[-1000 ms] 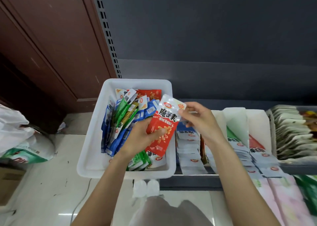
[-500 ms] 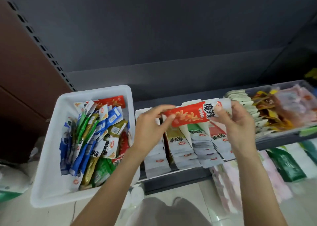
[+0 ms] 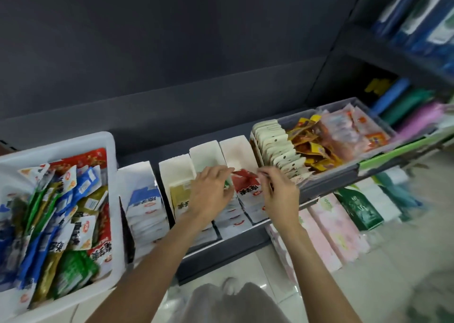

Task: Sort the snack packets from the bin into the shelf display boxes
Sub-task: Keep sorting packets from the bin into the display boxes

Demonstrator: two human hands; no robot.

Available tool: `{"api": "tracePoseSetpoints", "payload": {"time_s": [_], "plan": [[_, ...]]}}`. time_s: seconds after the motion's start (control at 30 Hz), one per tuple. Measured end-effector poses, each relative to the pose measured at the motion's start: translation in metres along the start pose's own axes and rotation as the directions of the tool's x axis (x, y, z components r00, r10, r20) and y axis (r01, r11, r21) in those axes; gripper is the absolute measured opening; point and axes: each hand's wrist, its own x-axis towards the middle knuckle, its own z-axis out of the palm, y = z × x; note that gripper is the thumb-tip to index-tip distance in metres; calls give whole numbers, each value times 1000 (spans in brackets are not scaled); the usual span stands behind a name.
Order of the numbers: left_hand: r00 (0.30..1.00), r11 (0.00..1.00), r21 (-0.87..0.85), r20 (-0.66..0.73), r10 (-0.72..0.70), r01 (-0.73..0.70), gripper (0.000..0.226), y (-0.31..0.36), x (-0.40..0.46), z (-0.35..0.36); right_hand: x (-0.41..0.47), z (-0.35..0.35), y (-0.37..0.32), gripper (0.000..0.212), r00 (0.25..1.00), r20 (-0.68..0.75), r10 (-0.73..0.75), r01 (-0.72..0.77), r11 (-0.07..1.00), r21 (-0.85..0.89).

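Hands over the shelf: left hand [image 3: 211,192] and right hand [image 3: 278,192] pinched a red snack packet [image 3: 244,176] into the rightmost display box [image 3: 237,150]; many packets remained in the white bin [image 3: 109,150].

Bin [image 3: 108,148] sits left on shelf [image 3: 221,249], packets [image 3: 61,212] piled in it. 4 display boxes [image 3: 147,175] in a row right of it. Tray [image 3: 326,182] right of boxes. Both hands [image 3: 211,190] over the 2 right boxes.
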Motion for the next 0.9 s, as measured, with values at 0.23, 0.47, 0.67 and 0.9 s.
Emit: {"api": "tracePoseSetpoints", "payload": {"time_s": [0.23, 0.47, 0.67, 0.9], "plan": [[1000, 997, -72, 25, 17, -15, 44, -8, -5, -5, -1, 8, 8, 53, 906, 374, -199, 325, 893, -311], [856, 951, -301, -473, -211, 68, 35, -40, -62, -60, 15, -7, -64, 18, 957, 238, -168, 173, 985, -4], [659, 883, -298, -588, -469, 362, 31, -120, -141, -95, 6, 64, -163, 19, 694, 640, -328, 144, 935, 323], [651, 720, -99, -356, -670, 687, 34, -230, -200, -91, -2, 160, -250, 26, 564, 666, -488, 331, 873, 359]]}}
